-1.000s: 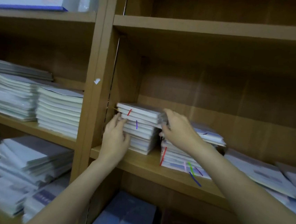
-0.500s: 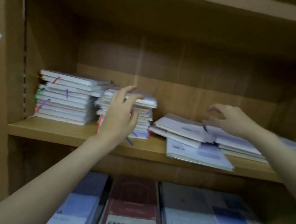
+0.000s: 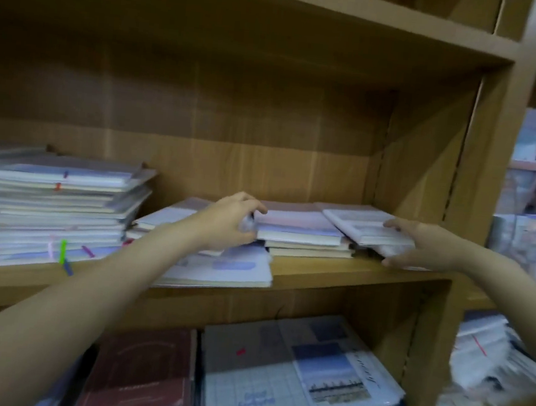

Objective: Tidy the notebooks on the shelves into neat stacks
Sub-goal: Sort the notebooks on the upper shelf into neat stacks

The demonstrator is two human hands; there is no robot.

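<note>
both hands are on the loose notebooks at the right end of the middle shelf. the left hand curls over the near left corner of a short pile, fingers on top and thumb under, gripping its top book. the right hand has fingers laid over the tilted notebook and thumb low at its front edge, so it pinches that book's right side. the tilted book leans on the short pile, not flat.

risks, judged from here: the tilted book could slide off toward the side wall if the right hand lifts only one edge. the flat notebook overhangs the shelf front under the left forearm, and a drag of the arm could knock it down. squeezing both piles together could buckle covers, since edges are misaligned.

counts: two hands. on this shelf one tall neat stack at left with coloured tabs, one low pile behind the left arm, one short pile, one tilted book with more under it. exact book numbers can't be told, too blurred. lower shelf holds one dark red book and other flat books.
</note>
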